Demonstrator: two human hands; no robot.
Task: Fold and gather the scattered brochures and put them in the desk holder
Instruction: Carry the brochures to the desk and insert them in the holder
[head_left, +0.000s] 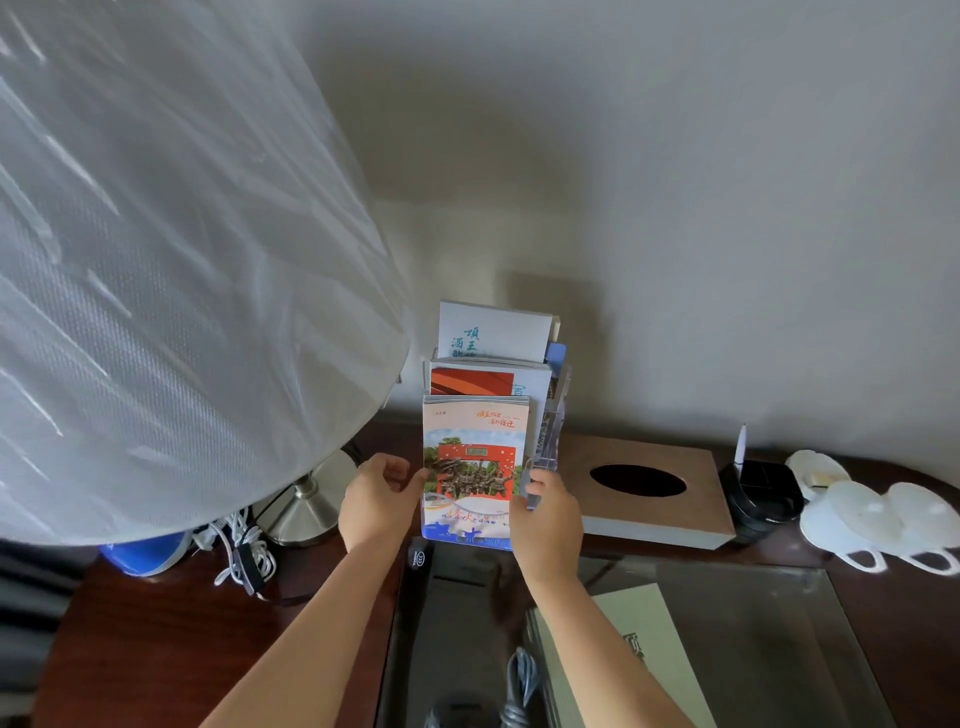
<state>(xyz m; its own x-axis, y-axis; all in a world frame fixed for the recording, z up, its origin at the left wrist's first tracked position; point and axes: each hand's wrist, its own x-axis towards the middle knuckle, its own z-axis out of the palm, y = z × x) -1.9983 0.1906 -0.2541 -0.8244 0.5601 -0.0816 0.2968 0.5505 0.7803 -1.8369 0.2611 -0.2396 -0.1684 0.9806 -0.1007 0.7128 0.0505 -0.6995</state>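
**Legible markings: brochures and desk**

1. Rear brochure (493, 332), white cover: teal brush characters set vertically, "項王" with "酒" to their left. Further characters below are cut off by the brochure in front.
2. Middle brochure (488, 379): one teal character at the right edge, partly hidden and not legible.
3. Front brochure (475, 467): orange calligraphy at upper right, apparently "項王故里" above a line ending "宿迁". Lower lettering is blurred.
4. Pale sheet (639, 649) under the desk glass: one dark character, partly visible, not legible.
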